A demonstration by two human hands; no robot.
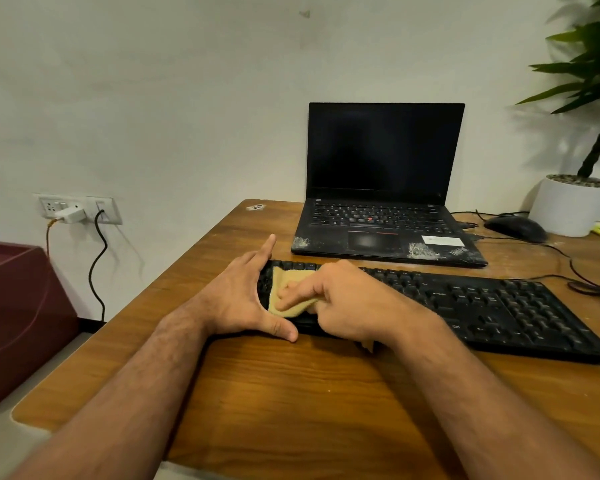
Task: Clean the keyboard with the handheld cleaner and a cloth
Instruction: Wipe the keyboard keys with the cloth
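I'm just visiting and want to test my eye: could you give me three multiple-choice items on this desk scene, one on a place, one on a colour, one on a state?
1. Where does the cloth lie?
A. on the keyboard's left end
B. on the laptop
C. under the plant pot

2. What colour is the cloth?
A. blue
B. tan-yellow
C. red

3. What state is the laptop in?
A. closed
B. open, screen dark
C. open, screen lit

Answers:
1 A, the right hand presses it onto the keyboard there.
2 B, it looks pale tan.
3 B, lid up, screen black.
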